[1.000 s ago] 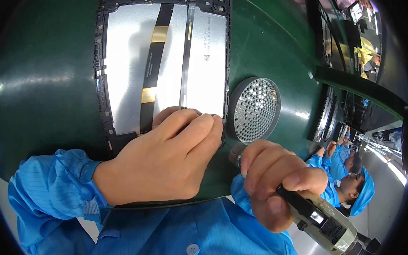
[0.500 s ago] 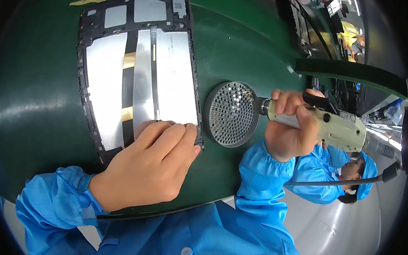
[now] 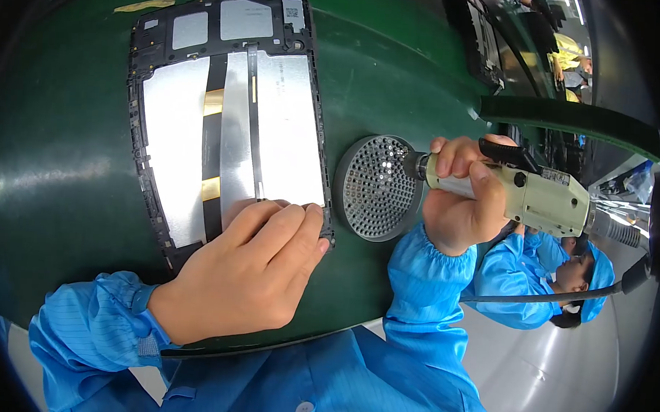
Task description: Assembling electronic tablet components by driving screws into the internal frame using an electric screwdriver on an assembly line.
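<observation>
I see the right hand (image 3: 459, 204) gripping an electric screwdriver (image 3: 544, 204), tip leftward over the perforated tray (image 3: 341, 195). Farther left, the left hand (image 3: 238, 276), grip unclear, touches the tablet chassis (image 3: 236, 135) near its near-right corner.

One panel (image 3: 293, 131), one screwdriver (image 3: 545, 202), one tray (image 3: 373, 199)

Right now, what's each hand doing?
Left hand: on the near end of the panel; whether it grips anything cannot be told.
Right hand: closed around the power tool.

The blue smock (image 3: 263, 386) has finely lined sleeves (image 3: 89, 321), gathered cuffs (image 3: 438, 253), a pale button (image 3: 304, 410)
</observation>
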A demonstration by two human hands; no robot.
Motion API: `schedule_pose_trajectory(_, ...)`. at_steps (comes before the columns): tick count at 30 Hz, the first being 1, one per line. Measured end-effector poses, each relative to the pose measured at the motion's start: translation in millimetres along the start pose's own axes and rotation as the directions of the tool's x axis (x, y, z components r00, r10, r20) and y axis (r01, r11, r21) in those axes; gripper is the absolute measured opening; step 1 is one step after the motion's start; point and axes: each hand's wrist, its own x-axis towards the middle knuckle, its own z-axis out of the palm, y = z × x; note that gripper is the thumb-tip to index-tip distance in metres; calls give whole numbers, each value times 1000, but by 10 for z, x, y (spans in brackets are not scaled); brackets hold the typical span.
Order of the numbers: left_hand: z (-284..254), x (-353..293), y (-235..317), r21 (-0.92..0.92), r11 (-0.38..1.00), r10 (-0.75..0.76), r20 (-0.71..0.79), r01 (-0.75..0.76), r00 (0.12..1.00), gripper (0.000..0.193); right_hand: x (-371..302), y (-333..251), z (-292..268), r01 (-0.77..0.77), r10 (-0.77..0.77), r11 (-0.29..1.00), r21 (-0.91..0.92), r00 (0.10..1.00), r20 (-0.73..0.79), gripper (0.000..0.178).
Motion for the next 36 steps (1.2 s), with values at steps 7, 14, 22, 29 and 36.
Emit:
schedule_pose_trajectory(7, 9, -7, 10, 14, 1000, -2, -9, 2, 1000, 26, 7, 31, -32, -15, 14, 1000, 14, 1000, 23, 34)
schedule_pose_trajectory(14, -207, -134, 4, 4, 1000, 9, 55, -10, 998, 22, -40, -118, -38, 104, -106, 985, 138, 994, 10, 38)
schedule_pose_trajectory(22, -142, -228, -7, -37, 999, 8, -14, -9, 1000, 21, -522, -533, 332, 30, -95, 979, 203, 942, 322, 36)
schedule_pose_trajectory(29, -119, -288, -26, -62, 998, -31, -56, 27, 998, 19, -636, -456, 598, -31, -27, 991, 128, 903, 428, 29)
schedule_pose_trajectory(36, -141, -283, -24, -40, 999, 5, -27, -6, 1000, 16, -663, -481, 638, -42, -14, 991, 127, 910, 414, 27)
